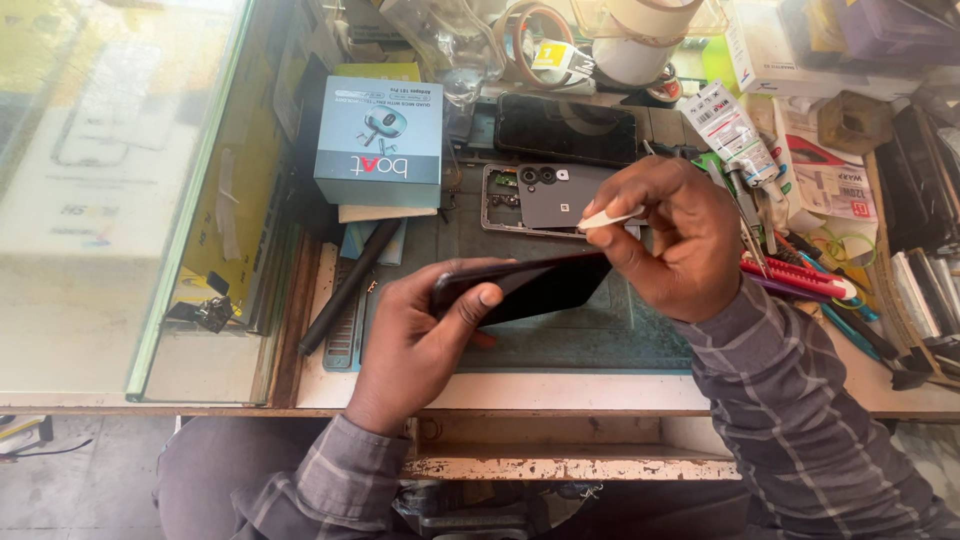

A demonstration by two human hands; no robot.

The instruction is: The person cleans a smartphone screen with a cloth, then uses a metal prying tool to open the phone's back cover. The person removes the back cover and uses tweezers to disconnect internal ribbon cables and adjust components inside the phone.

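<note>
Your left hand [420, 330] grips the dark phone [530, 285] above the mat [590, 340]; your right hand [665, 240] pinches a white pick [608, 217] at its far end. The phone's long axis runs left-right, tilted edge-up. Prying hard could crack the screen.

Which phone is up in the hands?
The dark phone, gripped by the left hand and touched by the right hand. The other two lie flat on the mat.

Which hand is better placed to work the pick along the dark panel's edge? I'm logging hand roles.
Probably the right hand: its fingers already pinch the pick at the panel end; the left hand grips the panel.
</note>
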